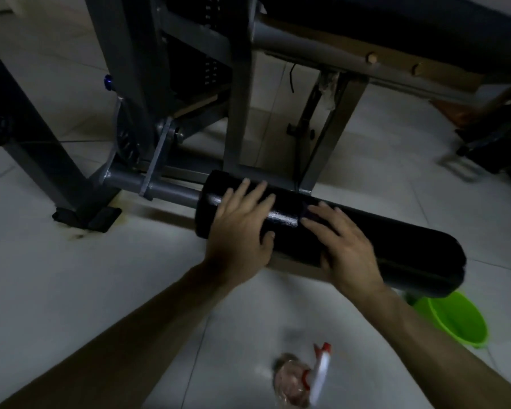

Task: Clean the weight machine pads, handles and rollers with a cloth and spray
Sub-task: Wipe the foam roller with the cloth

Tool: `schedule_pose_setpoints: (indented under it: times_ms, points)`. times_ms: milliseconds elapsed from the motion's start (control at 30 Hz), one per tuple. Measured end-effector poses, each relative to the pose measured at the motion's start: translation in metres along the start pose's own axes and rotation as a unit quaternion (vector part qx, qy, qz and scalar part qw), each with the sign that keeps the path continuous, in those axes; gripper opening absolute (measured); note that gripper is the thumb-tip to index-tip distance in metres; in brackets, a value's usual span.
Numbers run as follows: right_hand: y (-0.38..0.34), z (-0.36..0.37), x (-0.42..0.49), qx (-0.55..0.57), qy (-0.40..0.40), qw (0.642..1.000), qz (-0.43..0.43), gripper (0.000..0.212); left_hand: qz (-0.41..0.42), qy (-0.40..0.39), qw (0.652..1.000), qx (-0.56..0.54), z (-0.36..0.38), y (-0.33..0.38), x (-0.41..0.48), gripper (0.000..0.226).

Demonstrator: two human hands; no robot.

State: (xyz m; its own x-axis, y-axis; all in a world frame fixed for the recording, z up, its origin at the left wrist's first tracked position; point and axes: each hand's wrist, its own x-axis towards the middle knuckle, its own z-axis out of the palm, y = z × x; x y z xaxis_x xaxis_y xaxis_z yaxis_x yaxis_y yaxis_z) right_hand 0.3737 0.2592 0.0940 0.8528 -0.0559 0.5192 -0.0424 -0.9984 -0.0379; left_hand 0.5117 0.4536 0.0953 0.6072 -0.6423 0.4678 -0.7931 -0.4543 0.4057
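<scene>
Both hands lay on the black foam roller (288, 216), low on the machine, centre: left hand (242, 228) and right hand (345, 246), fingers straight and flat, gripping nothing. Risk: roller may spin under flat palms, leaving its underside uncleaned. The spray bottle (307, 376) on the near floor could be kicked.

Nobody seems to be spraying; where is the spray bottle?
The spray bottle lies on the floor at the bottom of the head view, below the right hand, left of the green bucket.
</scene>
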Motion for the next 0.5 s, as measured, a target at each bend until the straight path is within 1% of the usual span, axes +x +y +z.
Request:
schedule_pose_setpoints:
  times_ms: [67, 100, 133, 200, 267, 333, 367, 400, 467, 500]
  points:
    - [0.031, -0.018, -0.033, 0.009, 0.009, 0.997, 0.071, 0.077, 0.029, -0.079, 0.995, 0.046, 0.009, 0.017, 0.012, 0.092]
    - [0.043, -0.027, -0.047, 0.017, 0.023, 0.994, 0.108, 0.076, 0.031, -0.098, 0.992, 0.069, 0.015, 0.025, 0.017, 0.102]
    - [0.045, -0.029, -0.053, 0.03, 0.041, 0.99, 0.134, 0.074, 0.024, -0.101, 0.991, 0.086, 0.016, 0.026, 0.018, 0.108]
    - [0.033, -0.023, -0.051, 0.051, 0.075, 0.982, 0.165, 0.07, 0.008, -0.083, 0.992, 0.091, 0.02, 0.031, 0.02, 0.109]
    - [0.002, -0.003, -0.028, 0.07, 0.075, 0.985, 0.138, 0.058, 0.008, -0.057, 0.994, 0.088, 0.024, 0.033, 0.019, 0.107]
    - [-0.028, 0.019, 0.002, 0.098, 0.056, 0.99, 0.088, 0.047, 0.022, -0.027, 0.996, 0.08, 0.027, 0.027, 0.019, 0.098]
    - [-0.034, 0.024, 0.013, 0.105, 0.05, 0.991, 0.072, 0.045, 0.027, -0.015, 0.997, 0.076, 0.028, 0.024, 0.02, 0.094]
    - [-0.032, 0.026, 0.018, 0.099, 0.043, 0.993, 0.049, 0.045, 0.027, -0.017, 0.997, 0.077, 0.027, 0.022, 0.022, 0.093]
    - [-0.009, 0.016, 0.005, 0.057, 0.021, 0.998, 0.007, 0.045, 0.018, -0.055, 0.995, 0.085, 0.021, 0.024, 0.027, 0.101]
    - [0.007, 0.009, -0.009, 0.034, 0.014, 0.999, 0.003, 0.049, 0.01, -0.076, 0.993, 0.089, 0.017, 0.024, 0.03, 0.106]
